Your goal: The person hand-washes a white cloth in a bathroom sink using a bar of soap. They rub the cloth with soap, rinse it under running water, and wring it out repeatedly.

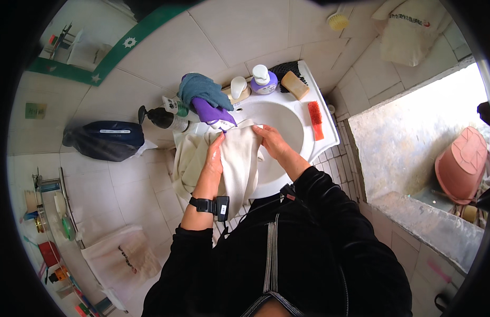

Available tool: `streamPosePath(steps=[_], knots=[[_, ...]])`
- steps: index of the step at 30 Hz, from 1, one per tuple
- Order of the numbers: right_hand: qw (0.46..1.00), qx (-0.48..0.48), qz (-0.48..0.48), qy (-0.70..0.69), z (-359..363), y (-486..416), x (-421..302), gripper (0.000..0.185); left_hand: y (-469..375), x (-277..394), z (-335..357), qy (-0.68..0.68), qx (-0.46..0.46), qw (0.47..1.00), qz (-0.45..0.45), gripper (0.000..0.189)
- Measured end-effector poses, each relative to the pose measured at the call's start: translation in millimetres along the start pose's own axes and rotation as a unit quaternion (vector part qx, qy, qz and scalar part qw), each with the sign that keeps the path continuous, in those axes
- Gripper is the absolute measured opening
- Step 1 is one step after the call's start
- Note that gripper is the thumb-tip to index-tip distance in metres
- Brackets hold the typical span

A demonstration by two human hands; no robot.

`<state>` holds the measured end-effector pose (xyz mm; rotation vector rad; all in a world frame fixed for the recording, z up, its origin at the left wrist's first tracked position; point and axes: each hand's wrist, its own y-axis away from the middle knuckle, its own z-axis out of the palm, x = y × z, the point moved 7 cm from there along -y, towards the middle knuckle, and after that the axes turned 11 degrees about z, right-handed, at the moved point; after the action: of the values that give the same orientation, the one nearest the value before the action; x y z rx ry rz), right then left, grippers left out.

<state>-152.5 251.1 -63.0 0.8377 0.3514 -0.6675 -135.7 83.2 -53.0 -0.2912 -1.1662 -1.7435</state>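
A cream ribbed garment hangs between my two hands, over the left part of the white washbasin and past its front edge. My left hand holds it at the left side, with the palm wet or soapy. Its upper right corner is pinched between thumb and fingers of my right hand. More of the cloth lies bunched left of my left hand. Just beyond the hands, a blue-grey towel and a purple cloth are heaped, covering the tap area.
Along the basin's back rim stand a purple pump bottle and a soap bar. A red brush lies on the right rim. A dark pump bottle is at the left. Beyond the right-hand opening is a pink basin.
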Motion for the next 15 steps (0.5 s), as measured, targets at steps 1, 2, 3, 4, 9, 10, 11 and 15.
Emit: streamPosePath(steps=[1, 2, 3, 4, 9, 10, 11, 15], knots=[[0.999, 0.011, -0.032, 0.026, 3, 0, -11, 0.045, -1, 2, 0, -0.002, -0.012, 1.0, 0.015, 0.04], [0.987, 0.087, -0.025, 0.131, 3, -4, -19, 0.041, -2, 4, -1, -0.001, -0.007, 1.0, 0.023, 0.039], [0.961, 0.116, -0.092, 0.234, 11, -4, -36, 0.04, -2, 6, -3, -0.006, 0.001, 0.999, 0.034, 0.039], [0.917, 0.151, -0.16, 0.332, 20, -4, -53, 0.039, 0, 6, -3, 0.002, 0.006, 0.999, 0.032, 0.037], [0.597, 0.213, -0.362, 0.684, 65, -11, -93, 0.051, 15, 8, 4, 0.034, -0.005, 0.999, 0.006, 0.032], [0.539, 0.208, -0.347, 0.739, 67, -16, -91, 0.055, 18, 11, 3, 0.027, 0.008, 1.0, 0.013, 0.032], [0.468, 0.213, -0.336, 0.789, 69, -21, -89, 0.059, 20, 13, 5, 0.025, 0.015, 0.999, 0.019, 0.032], [0.407, 0.194, -0.282, 0.847, 63, -32, -84, 0.063, 26, 16, 9, 0.031, 0.038, 0.998, 0.027, 0.035]])
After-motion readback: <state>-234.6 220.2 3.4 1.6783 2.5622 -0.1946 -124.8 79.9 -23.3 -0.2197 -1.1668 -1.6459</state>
